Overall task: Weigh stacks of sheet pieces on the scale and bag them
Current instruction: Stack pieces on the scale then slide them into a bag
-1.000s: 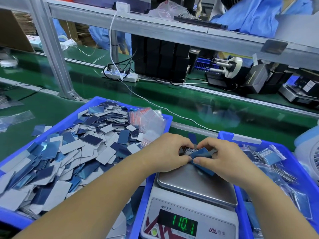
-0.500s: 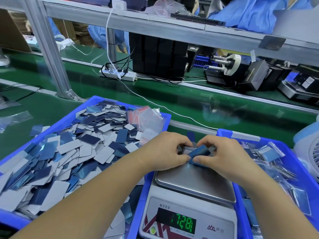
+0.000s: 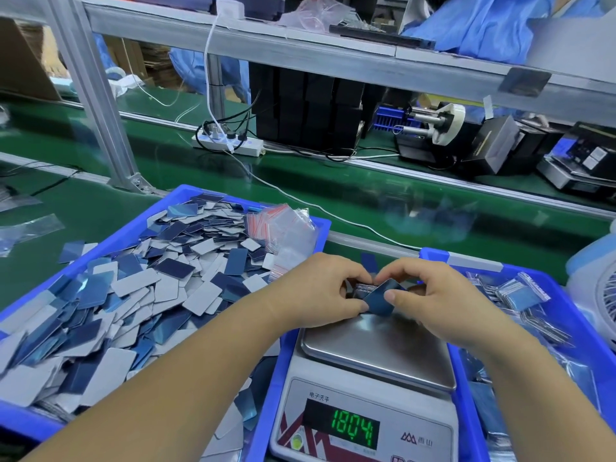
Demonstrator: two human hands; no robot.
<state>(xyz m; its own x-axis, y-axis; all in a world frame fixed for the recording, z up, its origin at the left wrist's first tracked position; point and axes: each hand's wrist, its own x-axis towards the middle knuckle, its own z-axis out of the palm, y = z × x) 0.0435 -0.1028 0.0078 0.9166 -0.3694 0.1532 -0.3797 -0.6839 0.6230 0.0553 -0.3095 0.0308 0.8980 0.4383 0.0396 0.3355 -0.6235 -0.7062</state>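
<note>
A digital scale point(image 3: 376, 355) with a steel pan stands between two blue trays; its green display point(image 3: 353, 428) reads about 180.4. At the pan's far edge lies a small stack of blue sheet pieces point(image 3: 381, 298). My left hand point(image 3: 320, 288) grips the stack's left side, fingers curled round it. My right hand point(image 3: 433, 295) pinches its right side, thumb on the top blue piece. The left blue tray point(image 3: 160, 215) holds several loose blue and grey sheet pieces point(image 3: 133, 295) and a bundle of clear zip bags point(image 3: 286, 228).
The right blue tray point(image 3: 573, 315) holds several filled zip bags. A white fan point(image 3: 600, 295) stands at the far right. Beyond lie a green conveyor belt point(image 3: 366, 201), a power strip point(image 3: 230, 145), black boxes, a label printer and a metal shelf frame.
Both hands stayed at the stack on the scale's far edge. The top blue piece has tilted. The display changed from about 110 to 180.4.
</note>
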